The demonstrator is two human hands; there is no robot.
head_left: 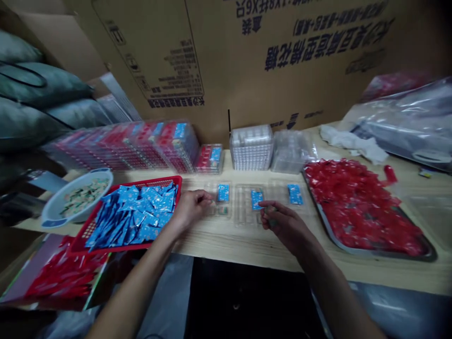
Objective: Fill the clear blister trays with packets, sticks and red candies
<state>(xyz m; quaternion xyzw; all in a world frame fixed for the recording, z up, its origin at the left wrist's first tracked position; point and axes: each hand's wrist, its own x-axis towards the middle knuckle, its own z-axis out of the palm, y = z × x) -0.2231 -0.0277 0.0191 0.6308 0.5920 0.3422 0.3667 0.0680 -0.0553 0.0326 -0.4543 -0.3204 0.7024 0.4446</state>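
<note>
Three clear plastic compartment trays [243, 205] lie in a row on the pale wooden table [226, 242], each holding a single flat blue sachet [295, 194], with their other compartments showing no sachets. The right hand [287, 226] is curled at the middle tray, its fingertips [263, 205] just beside that tray's sachet; something small may be pinched there, but the grip is impossible to tell. The left hand [192, 208] is at the left tray's edge, thumb and fingers drawn together, and whether they clench anything is equally unclear. To the left, a red plastic basket [151, 180] holds a loose heap of blue sachets [137, 212], still plentiful. To the right, a shallow metal tray [353, 256] carries a much larger heap of small red sachets [360, 207]. Behind the row stands a long line of clear trays packed with red and blue packets [123, 146], beside a stack of empty clear trays [251, 148]. A white bowl [106, 174] of green-and-white pieces [83, 197] sits at the far left.
</note>
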